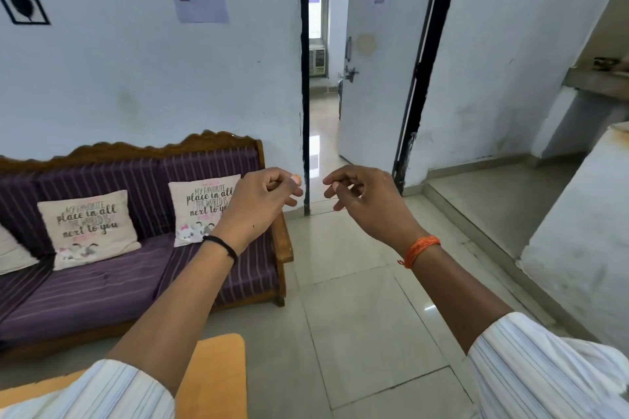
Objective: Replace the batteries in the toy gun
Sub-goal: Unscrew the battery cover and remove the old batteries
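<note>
I saw no toy gun or batteries. My left hand [263, 196] and right hand [359, 194] hung loosely curled, holding nothing, sofa [136, 248] to the left, open door [371, 61] far beyond.

floor [357, 316]: pale glossy tiles ahead of me | sofa [136, 282] stands on it | two printed cushions [88, 228] on sofa
</note>
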